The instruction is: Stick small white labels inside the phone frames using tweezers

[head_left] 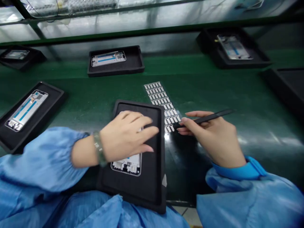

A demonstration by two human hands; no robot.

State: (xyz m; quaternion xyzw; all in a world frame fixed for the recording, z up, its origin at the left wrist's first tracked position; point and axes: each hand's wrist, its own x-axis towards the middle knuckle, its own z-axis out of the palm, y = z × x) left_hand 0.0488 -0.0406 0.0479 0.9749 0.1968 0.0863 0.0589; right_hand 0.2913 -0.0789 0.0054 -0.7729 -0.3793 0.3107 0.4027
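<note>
My left hand is over a black tray, its fingers spread and bent slightly downward. Under it lies a silver phone frame, whose middle and upper part the hand mostly covers. Whether the fingertips touch the frame I cannot tell. In my right hand is a slim black tool that looks like tweezers, pinched between thumb and fingers. Its working end meets the near end of a clear sheet of small white stickers, which lies on the green bench just beyond the tray's right side.
Another black tray with a phone frame lies at left. Along the back are more trays with frames: one in the middle, one at right, one far left. A dark tray edge shows at far right.
</note>
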